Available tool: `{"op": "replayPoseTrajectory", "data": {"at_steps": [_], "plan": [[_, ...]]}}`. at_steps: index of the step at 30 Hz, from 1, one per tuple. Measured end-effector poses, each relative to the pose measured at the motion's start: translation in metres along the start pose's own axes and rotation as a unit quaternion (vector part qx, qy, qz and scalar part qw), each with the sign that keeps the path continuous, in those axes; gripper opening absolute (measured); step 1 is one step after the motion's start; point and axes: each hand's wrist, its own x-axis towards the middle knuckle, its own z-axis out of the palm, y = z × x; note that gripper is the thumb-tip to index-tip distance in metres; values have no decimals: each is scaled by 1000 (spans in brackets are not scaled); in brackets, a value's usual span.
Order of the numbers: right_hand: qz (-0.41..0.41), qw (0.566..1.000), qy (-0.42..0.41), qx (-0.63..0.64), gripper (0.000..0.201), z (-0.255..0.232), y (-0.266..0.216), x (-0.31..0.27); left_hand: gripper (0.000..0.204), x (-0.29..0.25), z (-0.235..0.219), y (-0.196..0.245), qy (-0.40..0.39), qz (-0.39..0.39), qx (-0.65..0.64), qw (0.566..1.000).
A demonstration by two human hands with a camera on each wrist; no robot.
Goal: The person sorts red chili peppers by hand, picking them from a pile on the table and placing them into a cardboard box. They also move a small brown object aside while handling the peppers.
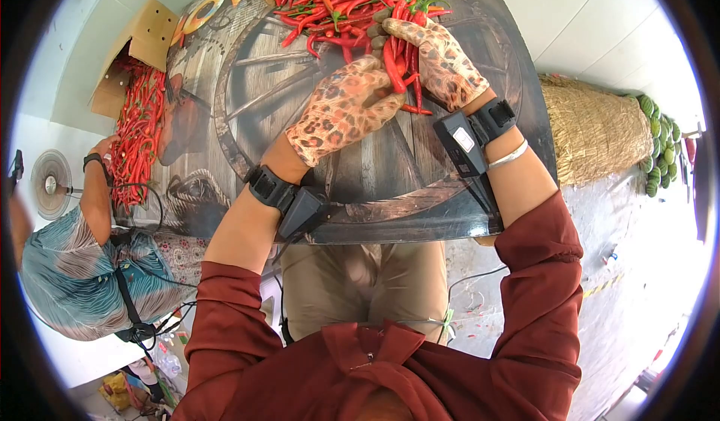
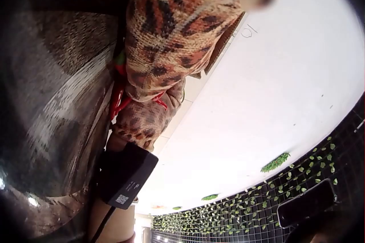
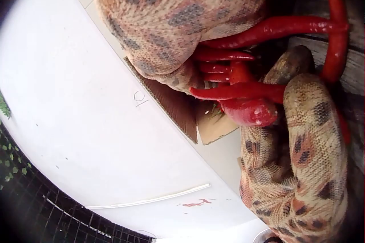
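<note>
Glossy smooth red chillies (image 1: pixel 401 49), matt knitted leopard-print cloth gloves on left hand (image 1: pixel 341 109) and right hand (image 1: pixel 439 61), table (image 1: pixel 375 173) with smooth printed wood-look top, matt cardboard box (image 1: pixel 142 42), rough woven straw bale (image 1: pixel 592 128).

cardboard box (image 1: pixel 142 42), straw bale (image 1: pixel 592 128), watermelons (image 1: pixel 660 147)

Bright daylight, even, soft shadows only. Head view is fisheye: strong barrel bend, black vignette at corners, floor at right edge washed out. Left wrist view: worktop (image 2: pixel 51 112) dark and smeared, white wall blown out. Right wrist view: glove too close, soft focus, chillies (image 3: pixel 251 92) glossy with small highlights.
</note>
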Motion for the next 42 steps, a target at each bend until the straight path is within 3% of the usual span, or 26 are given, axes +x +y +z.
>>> {"op": "replayPoseTrajectory", "data": {"at_steps": [10,12,15,19,24,27,42], "plan": [[-5,1000,14,24,17,4,-2,0,21,1,1,-1,27,23,4,999],[-5,999,15,28,17,4,-2,-1,21,1,2,-4,36,77,36,996],[-10,1000,15,24,17,4,-1,-1,21,-1,3,-2,21,13,3,1000],[-9,1000,12,20,21,5,-2,-1,21,-1,1,-2,11,10,7,1000],[-5,1000,9,22,24,5,-3,-1,22,-2,2,-5,17,78,63,995],[-7,1000,11,20,24,6,-4,-2,22,-1,1,0,8,26,15,1000],[-4,1000,12,1,21,4,-5,-3,21,-3,3,-3,22,49,33,998]]}}
